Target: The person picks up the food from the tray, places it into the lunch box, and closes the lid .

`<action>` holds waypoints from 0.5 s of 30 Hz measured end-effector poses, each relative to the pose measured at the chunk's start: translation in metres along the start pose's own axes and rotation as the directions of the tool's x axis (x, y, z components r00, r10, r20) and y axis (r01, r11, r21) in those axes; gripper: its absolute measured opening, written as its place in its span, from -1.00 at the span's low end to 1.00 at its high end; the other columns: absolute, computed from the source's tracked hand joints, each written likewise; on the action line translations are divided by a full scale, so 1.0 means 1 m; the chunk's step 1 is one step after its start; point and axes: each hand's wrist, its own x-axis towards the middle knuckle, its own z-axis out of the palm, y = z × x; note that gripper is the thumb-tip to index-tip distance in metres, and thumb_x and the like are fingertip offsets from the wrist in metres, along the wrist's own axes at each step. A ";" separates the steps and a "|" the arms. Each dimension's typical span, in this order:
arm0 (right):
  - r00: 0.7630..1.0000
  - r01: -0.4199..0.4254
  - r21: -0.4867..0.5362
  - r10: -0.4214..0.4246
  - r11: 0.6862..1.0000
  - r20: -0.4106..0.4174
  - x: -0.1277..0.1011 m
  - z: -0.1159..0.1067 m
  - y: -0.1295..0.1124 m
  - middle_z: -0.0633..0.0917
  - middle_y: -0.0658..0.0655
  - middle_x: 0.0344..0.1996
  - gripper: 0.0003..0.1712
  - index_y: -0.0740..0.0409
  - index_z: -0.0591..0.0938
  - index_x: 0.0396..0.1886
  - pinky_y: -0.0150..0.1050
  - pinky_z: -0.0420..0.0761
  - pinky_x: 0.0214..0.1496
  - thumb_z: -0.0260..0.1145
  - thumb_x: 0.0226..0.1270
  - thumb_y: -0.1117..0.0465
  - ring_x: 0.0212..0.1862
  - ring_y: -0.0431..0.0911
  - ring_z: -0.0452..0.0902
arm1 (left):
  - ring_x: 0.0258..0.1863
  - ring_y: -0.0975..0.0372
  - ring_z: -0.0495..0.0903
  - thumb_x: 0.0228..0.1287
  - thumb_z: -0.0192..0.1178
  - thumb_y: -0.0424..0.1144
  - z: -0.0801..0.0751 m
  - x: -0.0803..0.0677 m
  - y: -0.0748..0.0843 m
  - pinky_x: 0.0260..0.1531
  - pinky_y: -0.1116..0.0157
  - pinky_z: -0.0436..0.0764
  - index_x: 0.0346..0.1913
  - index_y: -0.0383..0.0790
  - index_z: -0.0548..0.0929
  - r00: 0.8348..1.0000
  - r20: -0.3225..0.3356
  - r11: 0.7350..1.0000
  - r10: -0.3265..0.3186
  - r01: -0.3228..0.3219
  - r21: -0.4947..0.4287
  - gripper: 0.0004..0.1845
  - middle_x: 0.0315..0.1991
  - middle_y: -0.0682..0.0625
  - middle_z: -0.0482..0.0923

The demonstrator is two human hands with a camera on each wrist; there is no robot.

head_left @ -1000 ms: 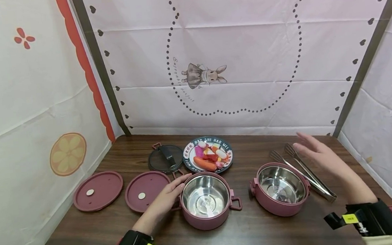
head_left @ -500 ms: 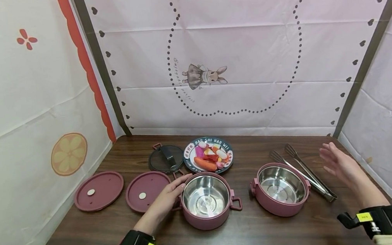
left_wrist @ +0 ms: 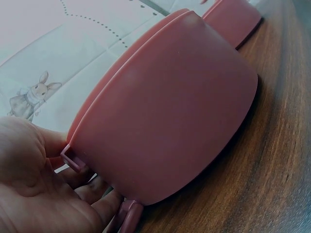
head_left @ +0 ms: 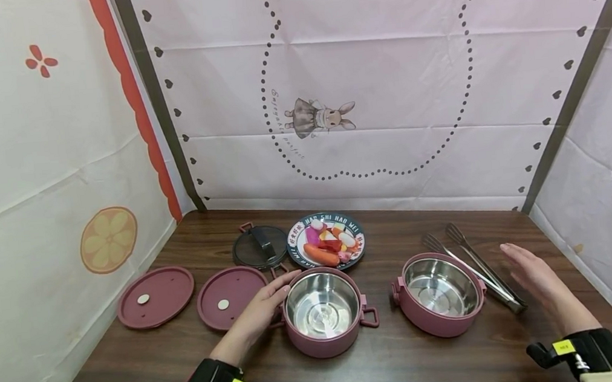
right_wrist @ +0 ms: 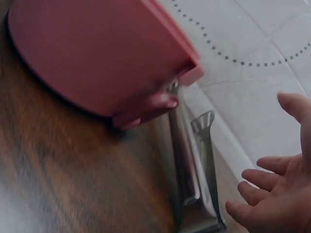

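My left hand (head_left: 265, 302) rests with straight fingers against the left side of a pink steel-lined pot (head_left: 319, 346), by its handle. The left wrist view shows the open palm (left_wrist: 43, 194) beside that pot's wall (left_wrist: 180, 111). A second pink pot (head_left: 432, 324) stands to the right, empty. Metal tongs (head_left: 477, 270) lie just right of it. My right hand (head_left: 528, 268) hovers open at the tongs' right side, touching nothing. In the right wrist view its spread fingers (right_wrist: 262, 179) are close to the tongs (right_wrist: 194, 189) and the pot (right_wrist: 92, 58).
A plate (head_left: 295, 240) of sausage and colourful food pieces sits behind the left pot. A dark lid (head_left: 260, 248) lies beside it. Two pink lids (head_left: 155, 296) (head_left: 228, 298) lie at the left. Printed fabric walls close the table on three sides.
My right hand has dropped from above the tongs and drawn back toward me, to their right side. The left hand and the pots have stayed put.
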 end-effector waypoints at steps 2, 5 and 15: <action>1.000 0.007 -0.091 -0.009 0.996 -0.029 0.000 0.002 0.002 -0.16 0.53 0.54 -0.02 0.37 -0.28 0.57 0.26 -0.01 0.55 -0.15 0.60 -0.22 0.55 0.40 -0.23 | 0.36 0.02 0.42 0.60 -0.19 -0.24 0.001 0.000 0.000 0.16 0.27 0.52 0.50 -0.13 0.31 1.000 -0.007 1.000 -0.003 0.003 -0.001 -0.52 0.50 -0.21 0.27; 0.997 0.040 -0.230 -0.054 0.972 -0.054 0.001 0.005 0.007 -0.03 0.60 0.50 -0.01 0.42 -0.17 0.57 0.32 0.10 0.49 0.06 0.55 -0.13 0.51 0.47 -0.10 | 0.37 0.01 0.41 0.60 -0.19 -0.25 0.001 0.001 0.000 0.17 0.26 0.51 0.50 -0.13 0.32 1.000 -0.010 1.000 -0.003 0.003 -0.001 -0.52 0.49 -0.20 0.27; 0.956 0.254 -0.535 -0.292 0.806 0.014 0.007 0.016 0.022 0.32 0.71 0.29 -0.07 0.60 0.16 0.42 0.36 0.41 0.22 0.38 0.29 0.14 0.30 0.56 0.27 | 0.39 0.00 0.39 0.60 -0.18 -0.25 0.002 0.000 0.000 0.24 0.19 0.49 0.49 -0.12 0.33 1.000 -0.017 1.000 0.002 -0.002 0.000 -0.52 0.49 -0.19 0.28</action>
